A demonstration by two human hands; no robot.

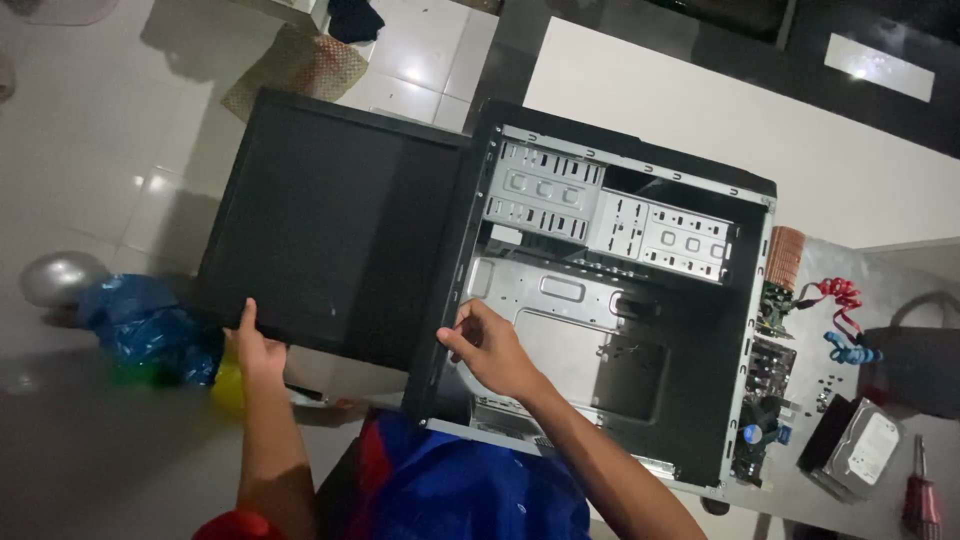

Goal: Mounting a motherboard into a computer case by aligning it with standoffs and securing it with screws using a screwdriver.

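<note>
A person holds a big flat black side panel (330,225). It sits at about 9 o'clock from the open computer case (610,300), and its right edge touches the case's left rim. The panel sticks out past the table, over the white tile floor (80,150).

The left hand (255,345) grips the panel's near left corner. The thumb lies on top and the fingers are under it, so the hand is pinching the panel's edge.

The right hand (490,345) is at the near right corner of the panel, where it meets the case's rim. Its fingers are bent and pressed on that edge. If the hand is gripping the panel or the rim, one cannot tell.

The case lies on its side on a white table (700,110). It is open on top, and the grey metal inside shows.

At 3 o'clock from the case lies a green circuit board (770,380) with a copper block (786,255). Past it are red wires (840,295) and blue wires (852,352). At 4 o'clock lie a hard drive (868,450) and a red-handled screwdriver (920,495).

On the floor at 9 o'clock from the left hand are a blue plastic bag (140,325) and a grey ball (60,278).
</note>
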